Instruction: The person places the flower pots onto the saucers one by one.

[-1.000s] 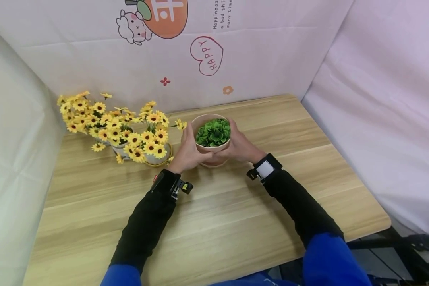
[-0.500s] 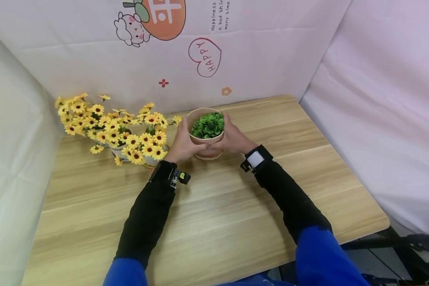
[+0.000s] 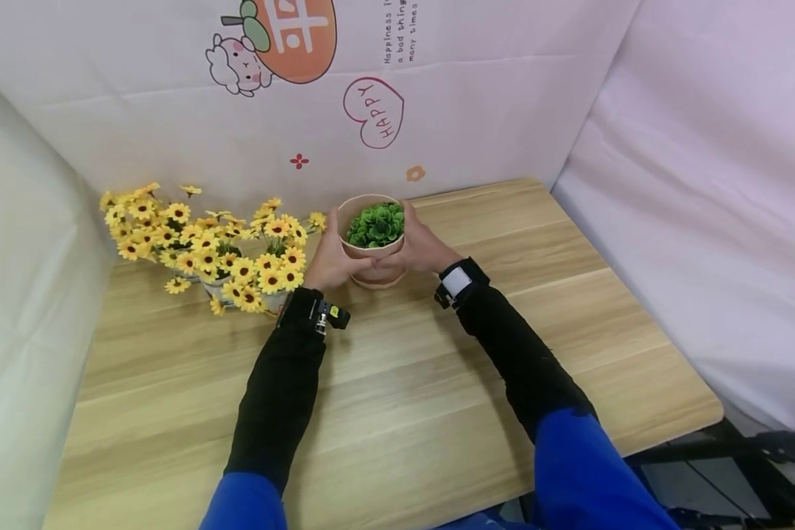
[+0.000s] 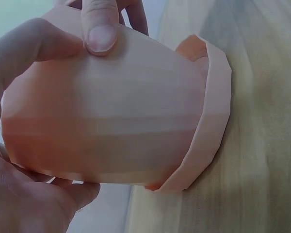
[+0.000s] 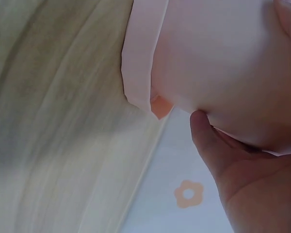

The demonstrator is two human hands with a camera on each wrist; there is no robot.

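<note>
A pink flowerpot [image 3: 371, 252] with a leafy green plant [image 3: 377, 225] in it stands upright between my two hands near the back of the table. Its saucer [image 4: 217, 107] shows under the base in both wrist views, at or very near the wood. My left hand [image 3: 334, 254] grips the pot's left side, thumb across the front. From the right, my right hand [image 3: 424, 243] holds the other side, and the thumbs meet at the front. In the right wrist view some fingers [image 5: 203, 131] lie against the pot wall; the rest are out of frame or hidden behind it.
Several pots of yellow daisies [image 3: 205, 243] stand along the back left, close to my left hand. A printed white cloth [image 3: 483, 118] hangs behind the wooden table [image 3: 397, 390]. Plain white cloth hangs at both sides.
Both hands have moved the pot a little left and toward the back, nearer the daisies. The grip looks the same. The head view has shifted slightly.
</note>
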